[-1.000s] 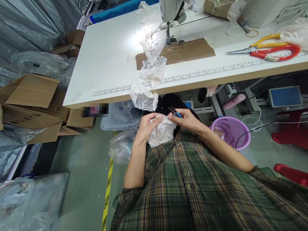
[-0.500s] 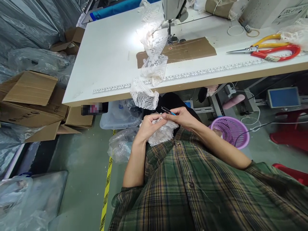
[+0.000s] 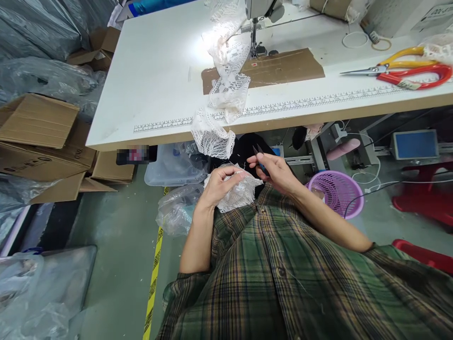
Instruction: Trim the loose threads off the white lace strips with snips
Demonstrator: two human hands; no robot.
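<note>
Now the lace (image 3: 235, 202) is bunched at the lap, just short of the table's front edge, with its weight apparently left to one side. Half a second ago both hands met over its upper border; since then the right hand (image 3: 278, 172) has drawn off a little, and a corner of the lace points towards it. Whether those fingers touch that corner I cannot tell. The left hand (image 3: 221, 185) has not let go: its fingers are bent over the lace, thumb pressed on top. The right hand is curled round the snips (image 3: 262, 168), whose dark tips, a little apart, have swung to point up and away from the lace. So the blades seem clear of the cloth for the moment, and the left hand looks to be the one steadying it. Beyond, nothing on the table (image 3: 152, 71) has been shifted: a strip (image 3: 214, 137) of similar lace hangs over the front edge and runs back beside the machine (image 3: 264, 9), across a brown card (image 3: 286, 68), while the scissors (image 3: 399, 72) lie towards the right end, near the front edge.
</note>
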